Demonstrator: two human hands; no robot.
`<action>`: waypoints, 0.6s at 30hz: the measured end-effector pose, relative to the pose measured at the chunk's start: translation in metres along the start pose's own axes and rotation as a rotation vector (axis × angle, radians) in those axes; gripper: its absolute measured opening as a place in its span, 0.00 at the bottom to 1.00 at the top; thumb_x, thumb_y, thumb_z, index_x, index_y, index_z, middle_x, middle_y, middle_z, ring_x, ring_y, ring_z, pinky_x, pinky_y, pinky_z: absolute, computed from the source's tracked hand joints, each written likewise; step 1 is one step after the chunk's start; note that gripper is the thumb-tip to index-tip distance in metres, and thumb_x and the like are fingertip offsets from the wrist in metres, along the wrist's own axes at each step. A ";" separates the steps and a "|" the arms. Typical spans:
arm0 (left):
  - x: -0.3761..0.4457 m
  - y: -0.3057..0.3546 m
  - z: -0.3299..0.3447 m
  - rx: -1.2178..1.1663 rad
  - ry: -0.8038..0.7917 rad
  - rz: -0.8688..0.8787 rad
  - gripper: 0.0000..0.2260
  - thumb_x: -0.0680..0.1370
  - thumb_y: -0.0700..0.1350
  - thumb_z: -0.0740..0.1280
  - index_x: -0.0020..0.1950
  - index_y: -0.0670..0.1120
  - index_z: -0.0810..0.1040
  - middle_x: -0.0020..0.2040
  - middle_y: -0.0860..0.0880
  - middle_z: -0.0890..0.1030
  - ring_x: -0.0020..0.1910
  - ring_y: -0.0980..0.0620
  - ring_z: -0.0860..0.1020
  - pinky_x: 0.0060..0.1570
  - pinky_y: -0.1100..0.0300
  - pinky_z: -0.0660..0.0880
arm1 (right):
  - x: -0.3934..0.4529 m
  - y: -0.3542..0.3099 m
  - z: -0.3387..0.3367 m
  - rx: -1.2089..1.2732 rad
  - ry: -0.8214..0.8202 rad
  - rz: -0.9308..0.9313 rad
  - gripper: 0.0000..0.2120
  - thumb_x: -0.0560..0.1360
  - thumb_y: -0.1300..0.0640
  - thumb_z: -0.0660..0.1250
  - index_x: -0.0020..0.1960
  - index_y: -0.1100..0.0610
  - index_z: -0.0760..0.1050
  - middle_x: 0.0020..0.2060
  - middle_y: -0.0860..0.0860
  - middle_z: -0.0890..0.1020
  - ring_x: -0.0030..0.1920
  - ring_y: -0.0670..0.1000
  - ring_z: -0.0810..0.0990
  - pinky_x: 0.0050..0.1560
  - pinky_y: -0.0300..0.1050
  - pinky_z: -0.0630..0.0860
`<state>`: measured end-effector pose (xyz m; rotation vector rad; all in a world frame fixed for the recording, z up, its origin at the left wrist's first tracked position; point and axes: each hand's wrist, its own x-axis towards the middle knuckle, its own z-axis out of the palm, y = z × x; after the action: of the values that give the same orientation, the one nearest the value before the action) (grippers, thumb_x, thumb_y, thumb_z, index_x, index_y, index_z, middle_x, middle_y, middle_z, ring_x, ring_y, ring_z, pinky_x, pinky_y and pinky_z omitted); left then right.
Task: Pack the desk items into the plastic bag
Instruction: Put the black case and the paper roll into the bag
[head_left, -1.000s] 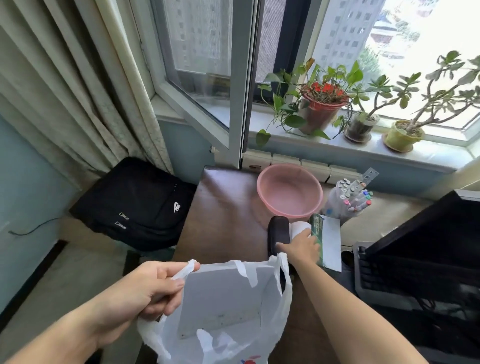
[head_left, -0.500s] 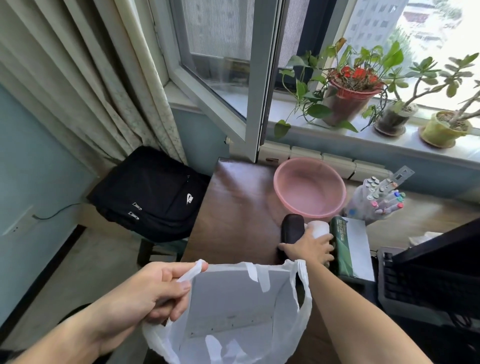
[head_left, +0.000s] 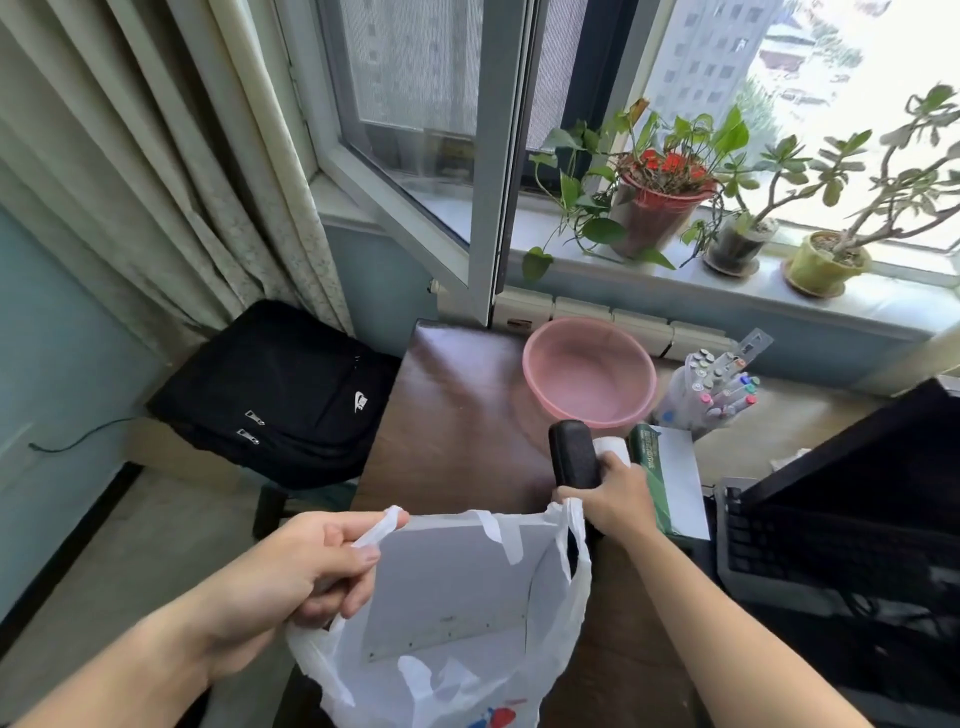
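A white plastic bag (head_left: 457, 649) hangs open at the near edge of the dark wooden desk (head_left: 457, 410). My left hand (head_left: 306, 566) pinches its left handle. A flat grey board (head_left: 452, 587) stands inside the bag. My right hand (head_left: 615, 496) rests by the bag's right handle and is closed around a long black case (head_left: 571, 457) lying on the desk. A white roll (head_left: 613, 449) lies against my fingers, and a green and white box (head_left: 670, 473) sits just right of it. A clear bag of coloured markers (head_left: 711, 389) lies further back.
A pink basin (head_left: 589, 374) sits at the desk's far side, under an open window sash (head_left: 488, 208). A black keyboard (head_left: 769, 551) and monitor (head_left: 872, 467) fill the right. A black backpack (head_left: 275, 395) rests on a seat left of the desk. Potted plants (head_left: 665, 197) line the sill.
My right hand has shifted left from the box and white roll onto the black case. My left hand keeps its hold on the bag handle. The view has moved slightly.
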<state>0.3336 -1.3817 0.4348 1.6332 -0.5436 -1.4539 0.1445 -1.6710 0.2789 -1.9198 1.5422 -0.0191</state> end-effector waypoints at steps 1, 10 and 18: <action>-0.002 -0.001 0.001 0.005 -0.001 0.003 0.18 0.80 0.38 0.60 0.66 0.53 0.79 0.30 0.43 0.71 0.24 0.54 0.57 0.35 0.53 0.52 | -0.005 -0.005 -0.010 0.081 0.038 -0.032 0.26 0.50 0.37 0.73 0.43 0.49 0.73 0.48 0.57 0.79 0.43 0.55 0.79 0.40 0.48 0.77; -0.008 -0.009 0.007 -0.001 0.004 0.040 0.18 0.81 0.38 0.58 0.68 0.53 0.75 0.30 0.44 0.71 0.24 0.55 0.59 0.34 0.55 0.52 | -0.105 -0.099 -0.123 0.966 0.058 -0.454 0.20 0.61 0.55 0.78 0.51 0.46 0.79 0.54 0.61 0.83 0.54 0.62 0.83 0.49 0.57 0.83; -0.018 -0.006 0.015 -0.091 -0.029 0.090 0.18 0.79 0.53 0.62 0.40 0.41 0.80 0.26 0.45 0.67 0.27 0.50 0.57 0.31 0.59 0.56 | -0.212 -0.132 -0.057 1.198 -0.102 -0.577 0.27 0.60 0.53 0.76 0.58 0.52 0.75 0.44 0.48 0.84 0.47 0.50 0.83 0.49 0.52 0.82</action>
<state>0.3138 -1.3685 0.4409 1.5002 -0.5524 -1.4174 0.1711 -1.5030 0.4704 -1.2293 0.5524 -0.8654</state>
